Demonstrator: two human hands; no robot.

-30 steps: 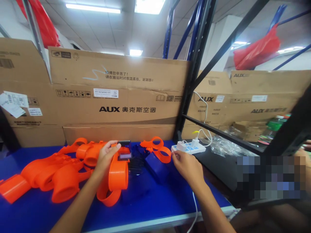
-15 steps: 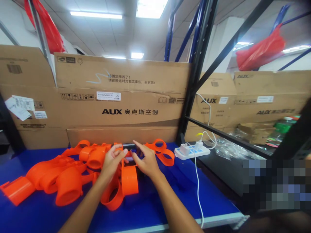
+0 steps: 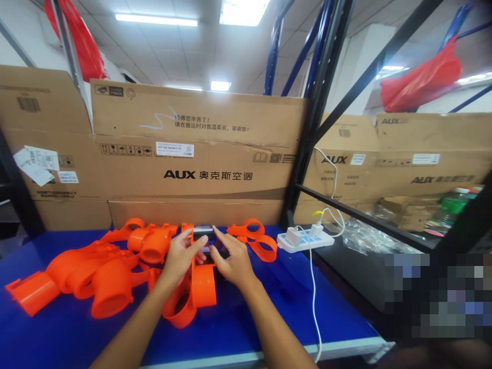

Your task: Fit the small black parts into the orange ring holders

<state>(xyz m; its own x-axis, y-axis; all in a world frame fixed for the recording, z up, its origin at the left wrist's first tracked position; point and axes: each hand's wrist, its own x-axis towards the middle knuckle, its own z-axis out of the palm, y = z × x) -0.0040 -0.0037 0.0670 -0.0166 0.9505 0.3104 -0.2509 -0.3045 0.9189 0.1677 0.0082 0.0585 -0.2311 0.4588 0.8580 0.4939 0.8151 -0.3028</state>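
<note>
My left hand [image 3: 181, 254] is closed around a small dark rectangular object [image 3: 202, 232], its thumb on the near face. What exactly this object is, I cannot make out. At its right end, my right hand [image 3: 237, 260] touches the edge with the index fingertip, the thumb bent just below; the fingers are partly spread. Just beneath both hands lies an orange plastic piece with a wide ring [image 3: 203, 286]. Behind my left wrist is another orange ring [image 3: 179, 311]. Something pale and flat shows between the hands, mostly hidden.
Orange tubular plastic parts [image 3: 111, 290] pile up on the blue table [image 3: 246, 333] at left. Orange double rings [image 3: 263, 248] lie right of my hands. A white power strip [image 3: 305, 240] with a trailing cable sits at the right edge. A cardboard sheet [image 3: 207, 154] stands behind.
The dark object has tilted slightly, and its upper face now catches more light. My hands stay close together around it. The whole view has shifted a little.
</note>
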